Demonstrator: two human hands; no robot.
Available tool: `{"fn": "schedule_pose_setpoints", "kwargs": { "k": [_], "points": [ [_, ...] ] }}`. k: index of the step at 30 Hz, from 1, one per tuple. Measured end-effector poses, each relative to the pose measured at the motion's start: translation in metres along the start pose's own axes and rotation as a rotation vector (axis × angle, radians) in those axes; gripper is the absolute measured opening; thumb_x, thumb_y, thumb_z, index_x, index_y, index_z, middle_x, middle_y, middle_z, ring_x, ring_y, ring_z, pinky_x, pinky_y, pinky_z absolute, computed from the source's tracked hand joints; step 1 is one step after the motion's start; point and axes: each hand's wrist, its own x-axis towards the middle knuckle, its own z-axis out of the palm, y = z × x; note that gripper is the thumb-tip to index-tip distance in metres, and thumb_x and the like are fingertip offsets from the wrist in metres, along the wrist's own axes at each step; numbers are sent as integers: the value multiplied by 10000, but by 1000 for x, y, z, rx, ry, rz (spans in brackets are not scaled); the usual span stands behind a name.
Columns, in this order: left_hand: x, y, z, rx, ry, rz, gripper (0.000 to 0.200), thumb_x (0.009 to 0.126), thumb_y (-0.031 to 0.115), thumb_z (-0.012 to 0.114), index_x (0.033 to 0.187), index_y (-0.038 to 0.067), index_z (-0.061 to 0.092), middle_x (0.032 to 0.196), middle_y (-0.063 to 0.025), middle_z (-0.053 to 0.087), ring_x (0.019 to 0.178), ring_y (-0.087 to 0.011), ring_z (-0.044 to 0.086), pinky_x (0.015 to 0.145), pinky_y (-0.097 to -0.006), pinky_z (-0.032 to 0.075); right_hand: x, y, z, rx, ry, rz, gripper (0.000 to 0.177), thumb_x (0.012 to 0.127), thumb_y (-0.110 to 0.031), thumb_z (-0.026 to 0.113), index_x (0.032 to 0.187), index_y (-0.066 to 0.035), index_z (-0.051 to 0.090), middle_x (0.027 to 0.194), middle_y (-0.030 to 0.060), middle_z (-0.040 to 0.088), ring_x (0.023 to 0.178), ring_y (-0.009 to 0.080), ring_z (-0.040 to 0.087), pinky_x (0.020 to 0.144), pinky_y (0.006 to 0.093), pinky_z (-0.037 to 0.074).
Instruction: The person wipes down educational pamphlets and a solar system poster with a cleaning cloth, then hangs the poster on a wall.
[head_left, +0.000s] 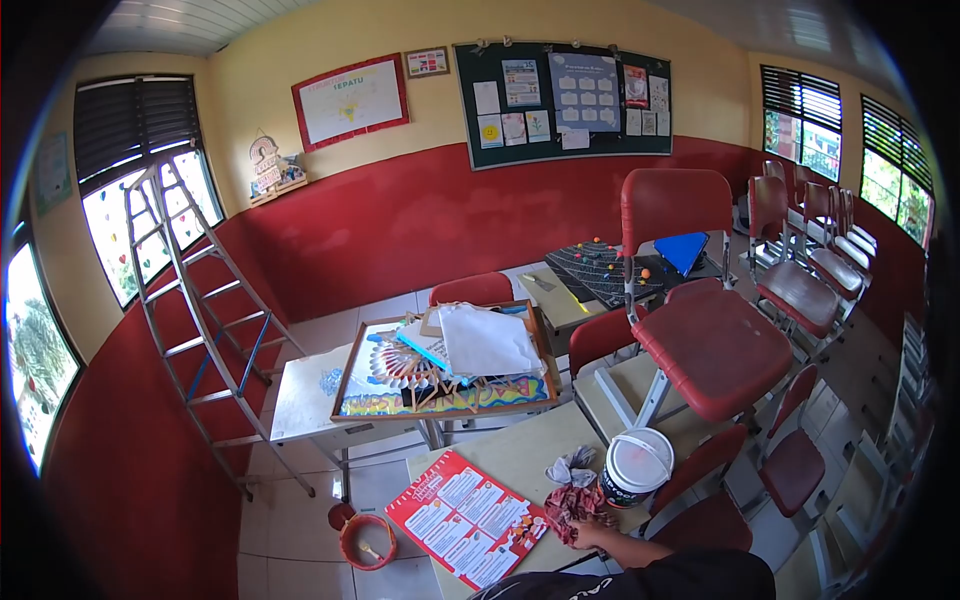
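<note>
At the lower centre right, my right hand (pixel 590 535) is closed on a crumpled red patterned cloth (pixel 577 508) lying on the near table (pixel 520 452). Just right of the cloth stands a white-lidded paint bucket (pixel 638 462) with a dark label. A grey-white crumpled cloth (pixel 571 467) lies behind the red one. To the left, a red and white printed poster (pixel 470 518) lies flat on the table, reaching over its left edge. My left hand is out of view.
A small red bucket (pixel 368 543) with a brush sits on the floor at left. An aluminium ladder (pixel 190 310) stands by the window. Behind the near table is a framed craft board (pixel 360 375). Upturned chairs and a red chair (pixel 712 345) on a table fill the right.
</note>
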Motion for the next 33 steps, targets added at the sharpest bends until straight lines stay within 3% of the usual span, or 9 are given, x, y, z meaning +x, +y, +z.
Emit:
{"fn": "schedule_pose_setpoints", "kwargs": {
  "k": [7,10,13,18,33],
  "points": [
    [-13,-10,4,-6,15,-32,506,750,470,719,887,-14,671,786,-144,673,721,-278,628,688,-403,496,14,1,10,-68,43,-2,848,714,-507,665,1445,-287,297,1456,238,305,1337,429,291,1066,495,317],
    [-18,-16,7,-11,21,-47,507,749,468,721,889,-17,669,789,-147,673,723,-281,628,689,-406,495,17,3,13,-8,25,4,866,714,-465,686,1457,-328,261,1488,283,167,1303,456,346,1053,512,332],
    [-24,-23,14,-22,36,-68,508,749,466,723,891,-19,668,791,-150,673,726,-285,627,689,-409,494,6,1,7,32,16,22,866,704,-509,683,1446,-296,292,1449,287,264,1339,442,279,1060,492,324],
    [-39,-35,28,-48,52,-105,510,748,462,726,894,-24,666,795,-156,672,730,-291,627,691,-415,493,-1,-4,3,-34,49,33,894,695,-506,700,1450,-310,266,1481,276,190,1324,453,309,1047,546,319],
    [-85,-71,87,-97,127,-193,541,733,462,744,894,-48,658,818,-182,672,755,-316,626,705,-436,488,-11,-14,-8,-11,15,70,898,708,-532,688,1457,-332,235,1491,282,145,1328,468,297,1052,533,321]
  ]
}}
